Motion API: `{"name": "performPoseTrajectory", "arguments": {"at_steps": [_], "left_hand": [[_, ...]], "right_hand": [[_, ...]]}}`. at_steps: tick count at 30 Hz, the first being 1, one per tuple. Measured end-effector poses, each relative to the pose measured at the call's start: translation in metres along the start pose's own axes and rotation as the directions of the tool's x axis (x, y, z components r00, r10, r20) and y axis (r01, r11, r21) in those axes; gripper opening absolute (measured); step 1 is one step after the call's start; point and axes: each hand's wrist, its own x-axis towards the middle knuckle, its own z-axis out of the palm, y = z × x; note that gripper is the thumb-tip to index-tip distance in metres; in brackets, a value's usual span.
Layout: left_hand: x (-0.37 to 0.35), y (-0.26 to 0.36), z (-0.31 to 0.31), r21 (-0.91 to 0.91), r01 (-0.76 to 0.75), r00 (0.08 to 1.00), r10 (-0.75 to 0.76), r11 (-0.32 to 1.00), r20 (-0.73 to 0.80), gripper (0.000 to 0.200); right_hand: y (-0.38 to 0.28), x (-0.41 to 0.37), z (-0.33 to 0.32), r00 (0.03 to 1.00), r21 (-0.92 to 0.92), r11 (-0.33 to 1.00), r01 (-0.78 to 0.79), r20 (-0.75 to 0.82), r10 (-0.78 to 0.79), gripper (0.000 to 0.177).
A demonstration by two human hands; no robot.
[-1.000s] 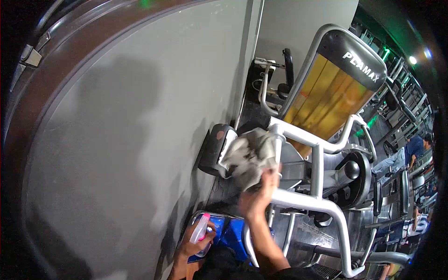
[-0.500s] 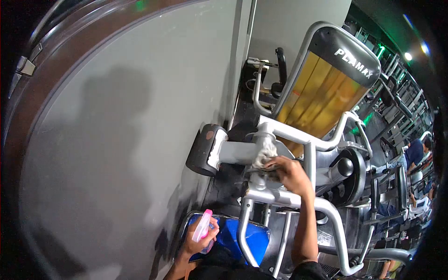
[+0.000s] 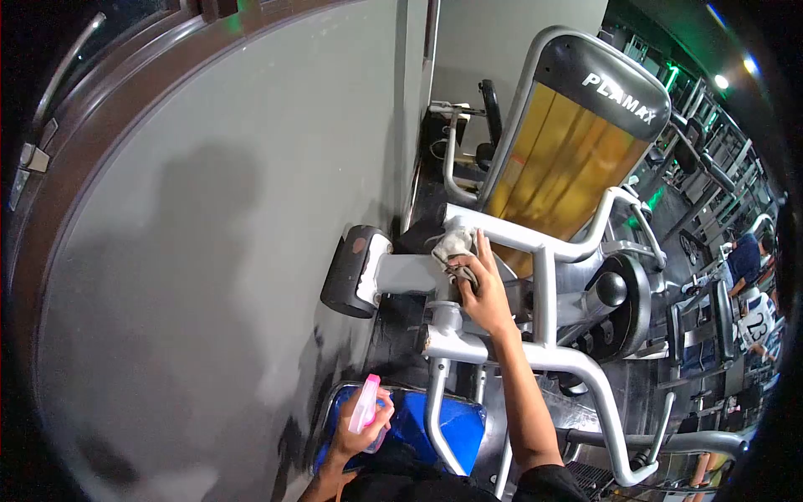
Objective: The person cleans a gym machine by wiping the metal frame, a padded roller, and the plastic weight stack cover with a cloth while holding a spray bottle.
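My right hand point(image 3: 483, 289) presses a greyish-white cloth point(image 3: 454, 247) against the upright post of a silver-framed gym machine point(image 3: 543, 297). Its fingers are bent round the cloth, the index finger pointing up along the frame. Below and to the left, my left hand point(image 3: 358, 431) grips a spray bottle point(image 3: 365, 406) with a pink-and-clear top; the lower part of the bottle is largely covered by the fingers. Left of the cloth, a black roller pad point(image 3: 353, 272) with a worn white end is fixed to the machine's crossbar.
A grey wall point(image 3: 226, 251) runs along the left. A blue padded seat point(image 3: 447, 427) lies below the frame. Behind stands a weight-stack cover point(image 3: 569, 151) with PLAMAX lettering. Other machines and people point(image 3: 744, 259) are at the far right.
My right hand and the cloth have moved up the post, and the fingers have turned upward. My left hand still holds the spray bottle. The view has shifted slightly.
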Motion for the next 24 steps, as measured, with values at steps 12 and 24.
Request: {"name": "performPoseTrajectory", "arguments": {"at_steps": [12,24], "left_hand": [[-0.001,0.003,-0.008,0.065,-0.005,0.999,0.007,0.998,-0.035,0.026],[-0.005,0.002,-0.011,0.072,0.046,0.997,-0.041,0.996,-0.065,0.026]], "right_hand": [[0.015,-0.009,-0.066,0.866,0.244,0.871,-0.427,0.388,0.316,0.023],[-0.02,0.062,0.057,0.855,-0.429,0.819,0.38,0.502,-0.133,0.033]]}}
